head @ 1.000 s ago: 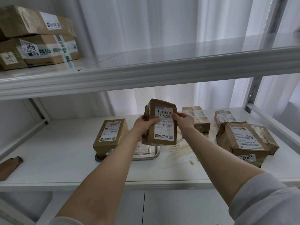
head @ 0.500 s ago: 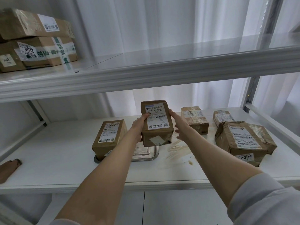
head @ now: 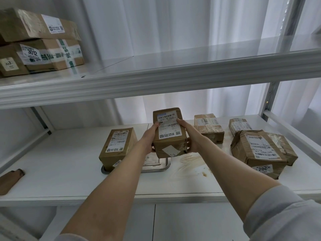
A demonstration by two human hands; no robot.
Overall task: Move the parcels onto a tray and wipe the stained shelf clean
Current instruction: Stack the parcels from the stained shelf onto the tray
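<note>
Both arms reach in to the lower shelf [head: 60, 162]. The held parcel [head: 169, 134], brown card w/ a white barcode label, is clamped btw the two hands. The left hand [head: 149, 140] is on its left side w/ the thumb on the top face. The right hand [head: 191, 136] is on its right side, thumb at the label edge, fingers curled round the side. So each grip is closed on that parcel.

It's tilted, label face toward the camera, over the right part of the metal tray [head: 164, 168]; can't tell if its lower end touches the tray. A 2nd parcel [head: 116, 146] sits on the tray's left part, just beside the left wrist, label up. A brown stain [head: 192, 162] smears the shelf just right of the tray, under the right forearm.

Three more parcels lie on the shelf to the right, off the tray:
- a taped parcel [head: 208, 127] at the back, near the right hand
- a small parcel [head: 238, 125] further right at the back
- a big crumpled parcel [head: 260, 150] in front of it, w/ a "200" sticker on its front

A brown object [head: 9, 180] lies at the shelf's left edge, partly cut off; can't tell what it is. The upper shelf [head: 156, 79] carries two stacked boxes [head: 40, 40] at far left, the lower marked "3012". A white curtain [head: 156, 23] hangs behind the rack.
</note>
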